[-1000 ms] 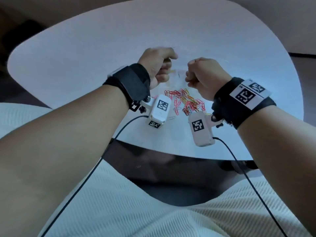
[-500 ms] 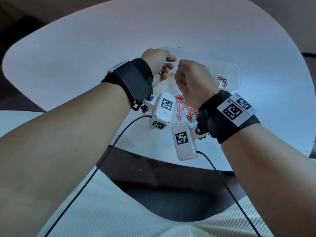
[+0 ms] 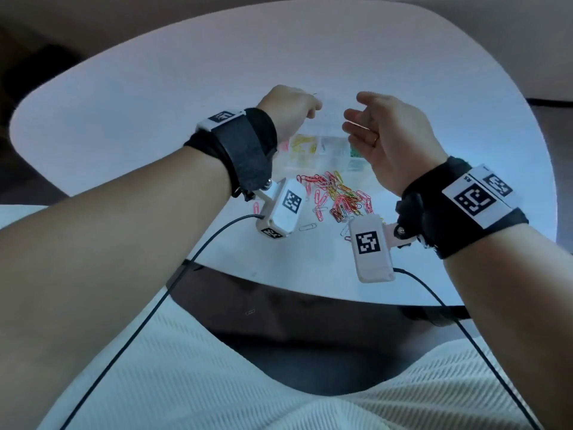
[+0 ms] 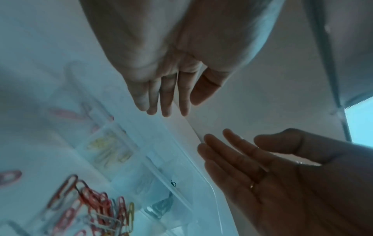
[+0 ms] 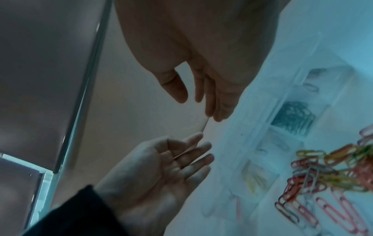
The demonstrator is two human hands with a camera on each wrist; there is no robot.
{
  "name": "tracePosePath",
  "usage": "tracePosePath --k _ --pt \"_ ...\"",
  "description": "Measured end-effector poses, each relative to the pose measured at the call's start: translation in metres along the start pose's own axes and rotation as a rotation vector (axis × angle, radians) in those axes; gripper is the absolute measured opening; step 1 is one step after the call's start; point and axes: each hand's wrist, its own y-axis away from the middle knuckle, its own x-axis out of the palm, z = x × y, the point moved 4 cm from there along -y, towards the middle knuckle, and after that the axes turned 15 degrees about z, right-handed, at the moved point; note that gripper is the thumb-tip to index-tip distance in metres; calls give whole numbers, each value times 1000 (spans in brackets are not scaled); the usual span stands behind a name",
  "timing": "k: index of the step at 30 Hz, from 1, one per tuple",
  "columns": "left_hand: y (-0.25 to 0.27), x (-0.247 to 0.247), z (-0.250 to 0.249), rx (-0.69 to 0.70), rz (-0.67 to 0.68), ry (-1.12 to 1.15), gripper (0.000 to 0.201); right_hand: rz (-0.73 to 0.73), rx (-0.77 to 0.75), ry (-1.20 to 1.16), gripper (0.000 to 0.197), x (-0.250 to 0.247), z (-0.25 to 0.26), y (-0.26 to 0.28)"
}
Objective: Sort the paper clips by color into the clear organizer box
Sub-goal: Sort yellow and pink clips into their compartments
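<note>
The clear organizer box (image 3: 325, 150) lies on the white table (image 3: 155, 103) below and between my hands. Its compartments hold yellow clips (image 3: 302, 143), yellow clips (image 4: 109, 148), dark clips (image 5: 292, 118) and green clips (image 3: 355, 153). A mixed pile of paper clips (image 3: 338, 197), mostly red, pink and yellow, lies in front of the box. My left hand (image 3: 291, 110) and right hand (image 3: 362, 119) hover above the box, palms facing, fingers straight and holding nothing. A thin clear edge (image 5: 204, 126) runs between them; whether either hand touches it I cannot tell.
A lone silver clip (image 3: 308, 227) and a pink clip (image 3: 255, 207) lie near the table's front edge. One clip (image 3: 250, 312) lies on the dark floor below. Black cables (image 3: 186, 268) run from both wrist cameras over my lap.
Both hands were curled and close together over the box. They have since opened out and moved apart, fingers straight.
</note>
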Motion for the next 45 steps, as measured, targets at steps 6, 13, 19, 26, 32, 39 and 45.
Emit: tracePosePath --k 6,13,19,26,32,39,45 --pt "55 -20 9 74 1 -403 20 123 77 282 25 -8 -17 31" --pt "64 -38 66 -205 73 -893 11 95 183 937 4 -3 -86 25" --pt "51 -26 86 -230 144 -972 10 51 57 1148 13 -1 -113 19" --pt "42 -12 104 -259 194 -1105 19 25 11 1227 11 1 -114 13" --pt "34 -11 105 -229 193 -1114 21 30 67 1264 22 3 -120 8" --pt "34 -17 97 -212 176 -1005 20 95 153 934 11 -3 -111 4" --pt "31 -29 69 -168 105 -632 21 176 225 164 34 -1 -104 2"
